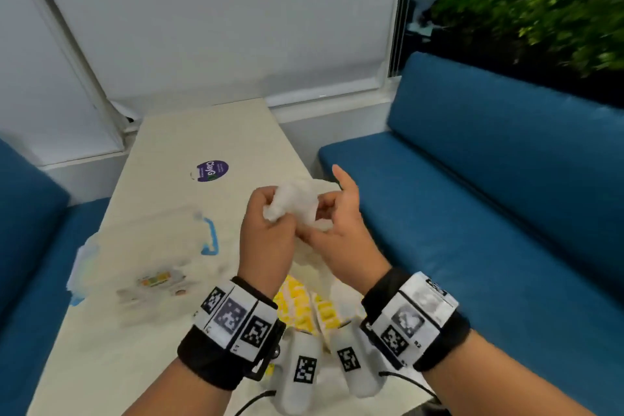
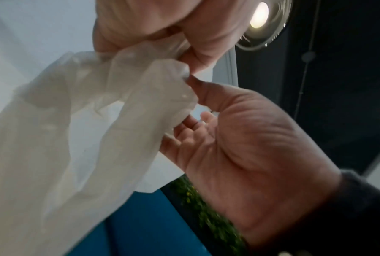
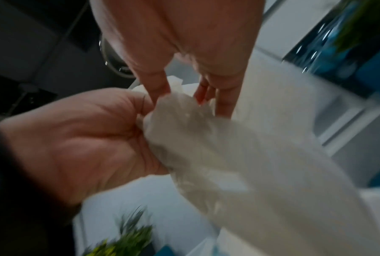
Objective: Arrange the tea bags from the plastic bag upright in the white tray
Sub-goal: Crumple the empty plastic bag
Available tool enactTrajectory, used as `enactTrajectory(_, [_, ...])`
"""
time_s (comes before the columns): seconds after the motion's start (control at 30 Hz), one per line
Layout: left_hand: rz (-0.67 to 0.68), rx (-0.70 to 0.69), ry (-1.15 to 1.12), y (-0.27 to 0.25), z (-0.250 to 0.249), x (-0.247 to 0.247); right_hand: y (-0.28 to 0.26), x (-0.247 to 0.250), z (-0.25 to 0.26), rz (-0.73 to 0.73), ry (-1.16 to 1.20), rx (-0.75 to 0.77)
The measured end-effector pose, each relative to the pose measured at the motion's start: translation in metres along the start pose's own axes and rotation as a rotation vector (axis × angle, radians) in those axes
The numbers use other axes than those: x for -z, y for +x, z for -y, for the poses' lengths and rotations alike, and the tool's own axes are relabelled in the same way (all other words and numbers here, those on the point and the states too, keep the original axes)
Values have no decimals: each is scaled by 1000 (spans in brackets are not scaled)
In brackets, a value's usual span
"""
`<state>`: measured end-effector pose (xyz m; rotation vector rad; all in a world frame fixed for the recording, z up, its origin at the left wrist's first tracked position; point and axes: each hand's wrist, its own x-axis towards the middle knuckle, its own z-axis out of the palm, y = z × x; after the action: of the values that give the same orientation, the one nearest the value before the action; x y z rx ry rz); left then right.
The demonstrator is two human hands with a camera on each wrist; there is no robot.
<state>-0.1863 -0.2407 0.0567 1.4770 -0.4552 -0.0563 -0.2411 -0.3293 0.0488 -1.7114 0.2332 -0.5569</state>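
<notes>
hands meet above the table [image 1: 189, 142], both working the bunched top of the plastic bag [image 1: 297, 203]. the left hand [image 1: 270, 230] has its fingers curled tight around a crumpled wad of the thin white film, and the right hand [image 1: 341, 223] pinches the same gathered plastic between thumb and fingers, its index finger sticking up free. in the left wrist view the plastic bag [image 2: 75, 121] hangs down from the pinch in long translucent folds. below the wrists, yellow tea bags [image 1: 304, 307] show through the lower part of the bag, which rests on the table near the person's edge. to the left lies a clear, blurred container with a blue clip [image 1: 158, 260]; whether this is the tray cannot be told. a purple sticker [image 1: 212, 170] sits farther along the table, with blue benches [image 1: 489, 196] on both sides.
</notes>
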Motion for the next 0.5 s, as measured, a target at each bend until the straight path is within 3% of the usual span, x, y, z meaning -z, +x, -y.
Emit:
enactTrajectory(0.13, [289, -1, -51, -18, -5, -90, -14, 106, -3, -116, -379, -59])
enactTrajectory(0.33, [723, 255, -188, -36, 27, -207, -39, 230, -56, 111, -146, -233])
enactTrajectory(0.4, [842, 372, -184, -44, 51, -239, -51, 263, -78, 53, -167, -321])
enactTrajectory(0.5, [954, 386, 31, -52, 96, -281, -70, 293, -124, -159, -262, -456])
